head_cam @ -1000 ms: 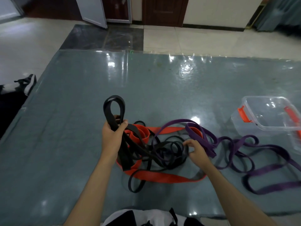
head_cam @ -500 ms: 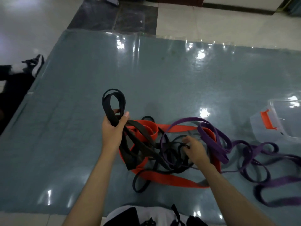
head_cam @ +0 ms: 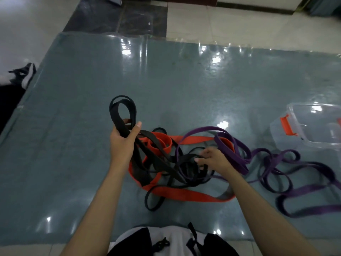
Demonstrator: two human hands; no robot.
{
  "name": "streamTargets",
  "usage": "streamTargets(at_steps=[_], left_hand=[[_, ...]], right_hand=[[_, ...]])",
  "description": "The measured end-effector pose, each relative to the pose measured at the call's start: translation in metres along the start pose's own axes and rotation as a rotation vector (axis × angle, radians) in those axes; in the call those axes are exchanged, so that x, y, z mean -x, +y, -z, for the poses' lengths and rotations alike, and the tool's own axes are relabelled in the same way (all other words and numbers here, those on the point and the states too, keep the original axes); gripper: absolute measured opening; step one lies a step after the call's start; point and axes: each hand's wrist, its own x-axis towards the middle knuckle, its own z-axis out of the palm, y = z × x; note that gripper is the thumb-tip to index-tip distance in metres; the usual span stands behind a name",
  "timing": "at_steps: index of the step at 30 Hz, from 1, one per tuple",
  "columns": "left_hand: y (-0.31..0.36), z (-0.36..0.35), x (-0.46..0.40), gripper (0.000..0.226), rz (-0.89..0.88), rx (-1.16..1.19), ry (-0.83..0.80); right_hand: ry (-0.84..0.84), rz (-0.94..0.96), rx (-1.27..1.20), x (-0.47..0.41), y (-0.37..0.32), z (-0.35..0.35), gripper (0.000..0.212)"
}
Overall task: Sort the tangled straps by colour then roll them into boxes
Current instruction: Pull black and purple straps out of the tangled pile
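A tangle of straps lies in the middle of the grey-blue mat (head_cam: 73, 126). My left hand (head_cam: 122, 143) grips a gathered loop of the black strap (head_cam: 121, 115), lifted above the pile. From it the black strap runs down into knotted coils. My right hand (head_cam: 212, 160) pinches a black coil in the knot. Under them lies a wide red strap (head_cam: 184, 195). A purple strap (head_cam: 238, 159) loops over the red one and trails right across the mat.
A clear plastic box (head_cam: 313, 126) with orange latches stands at the right edge of the mat. A shoe (head_cam: 24, 74) and a dark trouser leg of another person lie at the far left. Tiled floor surrounds the mat.
The camera has tilted and shifted slightly, bringing the box further into view. My right hand has dug a little deeper into the black coils. My left hand keeps holding the loop.
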Motion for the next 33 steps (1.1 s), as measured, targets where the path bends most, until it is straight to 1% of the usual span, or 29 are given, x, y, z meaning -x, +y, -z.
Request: streamTargets(at_steps=[1, 3, 5, 7, 9, 11, 12, 14, 17, 20, 21, 23, 25, 27, 28, 29, 31, 33], left_hand=[[0.001, 0.001, 0.002, 0.024, -0.002, 0.011, 0.004], [0.002, 0.004, 0.005, 0.026, -0.010, 0.019, 0.006], [0.002, 0.008, 0.009, 0.026, -0.019, 0.015, 0.005], [0.003, 0.012, 0.015, 0.025, -0.023, 0.014, 0.002], [0.003, 0.015, 0.020, 0.024, -0.029, 0.016, 0.017], [0.001, 0.017, 0.022, 0.024, -0.035, 0.028, 0.049], [0.000, 0.018, 0.023, 0.024, -0.038, 0.035, 0.071], [-0.001, 0.021, 0.026, 0.023, -0.054, 0.058, 0.120], [0.000, 0.022, 0.027, 0.022, -0.065, 0.077, 0.172], [0.001, 0.023, 0.021, 0.030, -0.049, 0.077, 0.150], [0.001, 0.023, 0.019, 0.032, -0.044, 0.079, 0.138], [0.003, 0.020, 0.018, 0.034, -0.040, 0.073, 0.129], [0.004, 0.016, 0.018, 0.031, -0.039, 0.066, 0.123], [0.006, 0.010, 0.019, 0.025, -0.034, 0.058, 0.104], [0.006, 0.007, 0.019, 0.021, -0.034, 0.051, 0.094], [0.007, 0.005, 0.019, 0.019, -0.035, 0.047, 0.088], [0.009, 0.001, 0.018, 0.018, -0.041, 0.036, 0.080], [0.010, -0.002, 0.018, 0.019, -0.047, 0.031, 0.062]], right_hand=[[-0.025, 0.035, 0.017, 0.002, -0.001, -0.002, 0.023], [-0.071, 0.127, 0.150, 0.002, 0.006, -0.006, 0.012], [-0.072, 0.171, 0.309, 0.003, 0.016, -0.009, 0.022], [-0.026, 0.215, 0.440, 0.008, 0.019, -0.012, 0.030], [0.065, 0.267, 0.535, 0.012, 0.025, -0.015, 0.024], [0.096, 0.231, 0.572, 0.015, 0.031, -0.013, 0.017], [0.074, 0.205, 0.551, 0.015, 0.034, -0.013, 0.019], [0.104, 0.188, 0.501, 0.014, 0.039, -0.013, 0.022], [0.157, 0.234, 0.453, 0.010, 0.035, -0.018, 0.028], [0.070, 0.219, 0.391, 0.009, 0.030, -0.020, 0.040], [0.065, 0.216, 0.367, 0.009, 0.035, -0.019, 0.044], [0.120, 0.235, 0.351, 0.007, 0.045, -0.014, 0.046], [0.178, 0.274, 0.412, 0.008, 0.053, -0.006, 0.036], [0.225, 0.338, 0.531, 0.013, 0.058, -0.001, 0.022], [0.262, 0.360, 0.585, 0.015, 0.061, 0.000, 0.019], [0.294, 0.354, 0.630, 0.015, 0.066, -0.001, 0.020], [0.300, 0.283, 0.705, 0.018, 0.071, -0.003, 0.032], [0.192, 0.171, 0.698, 0.022, 0.068, -0.004, 0.044]])
